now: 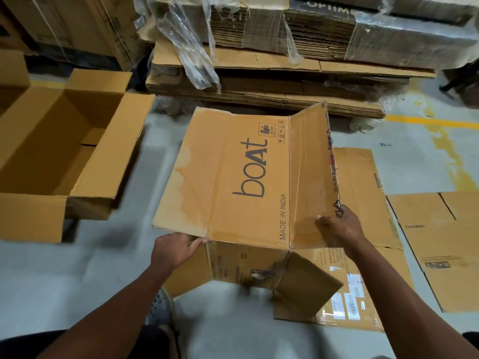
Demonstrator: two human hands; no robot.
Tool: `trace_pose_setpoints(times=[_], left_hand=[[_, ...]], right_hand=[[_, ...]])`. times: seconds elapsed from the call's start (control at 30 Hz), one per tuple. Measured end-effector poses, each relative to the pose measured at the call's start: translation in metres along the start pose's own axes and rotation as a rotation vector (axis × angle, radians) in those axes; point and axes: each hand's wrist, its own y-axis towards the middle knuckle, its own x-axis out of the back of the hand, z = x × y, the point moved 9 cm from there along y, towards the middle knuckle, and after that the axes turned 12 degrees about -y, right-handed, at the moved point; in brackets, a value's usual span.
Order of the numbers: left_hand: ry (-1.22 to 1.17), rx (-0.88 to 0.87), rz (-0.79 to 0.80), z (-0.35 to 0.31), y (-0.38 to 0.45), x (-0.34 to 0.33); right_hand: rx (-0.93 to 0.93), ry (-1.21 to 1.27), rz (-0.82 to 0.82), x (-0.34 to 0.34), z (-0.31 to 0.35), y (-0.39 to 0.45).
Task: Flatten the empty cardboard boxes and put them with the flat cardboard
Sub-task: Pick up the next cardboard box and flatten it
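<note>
Boxes in hand: one, the boat box (pixel 248 177), held above the grey floor (pixel 51 281) in front of the person.
Open boxes: one open box (pixel 64 151) at left, flaps up, well apart.
Flat sheets on floor: two, a labelled sheet (pixel 363 268) under the held box and a second sheet (pixel 445 244) to the right.
Stacks: one flat cardboard stack (pixel 285 73) beyond, draped in plastic wrap (pixel 191 55).
Orientation: long axis runs away from the person; printed face up; right flap raised.
Left hand (pixel 176 248): fingers curled on the near edge.
Right hand (pixel 339 225): fingers clamped on the raised flap.
</note>
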Motion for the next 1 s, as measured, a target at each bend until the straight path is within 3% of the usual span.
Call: trace_pose_setpoints(times=[0.03,0.07,0.13,0.23,0.27,0.47,0.63,0.73,0.8,0.9,1.0], left_hand=[[-0.064,-0.037,-0.098,-0.008,0.002,0.006],[-0.09,-0.02,-0.065,-0.011,0.002,0.007],[-0.275,0.01,0.131,-0.014,0.002,-0.002],[-0.461,0.03,0.51,-0.025,-0.012,-0.012],[-0.503,0.031,0.516,-0.025,-0.013,-0.015],[-0.531,-0.068,0.145,-0.038,-0.015,-0.041],[-0.93,-0.097,0.01,-0.054,-0.018,-0.044],[-0.796,-0.276,-0.101,-0.084,-0.029,-0.007],[-0.67,-0.409,-0.072,-0.108,-0.036,0.001],[-0.546,-0.408,-0.004,-0.116,-0.034,-0.006],[-0.574,-0.415,0.022,-0.114,-0.035,-0.003]], right_hand=[[-0.055,0.055,-0.005,0.002,-0.006,0.004],[-0.114,0.084,-0.004,0.002,-0.016,0.01],[-0.191,0.039,0.027,-0.001,-0.037,0.017],[-0.196,-0.249,0.01,-0.005,-0.063,0.022],[-0.184,-0.322,-0.022,-0.006,-0.067,0.022],[-0.243,-0.372,-0.241,0.013,-0.062,-0.002],[0.033,-0.394,-0.264,0.03,0.002,-0.02],[0.18,-0.439,-0.187,0.016,0.033,-0.031],[0.253,-0.451,-0.163,0.004,0.048,-0.044],[0.343,-0.338,-0.116,-0.017,0.07,-0.064],[0.461,-0.628,-0.118,-0.056,0.096,-0.09]])
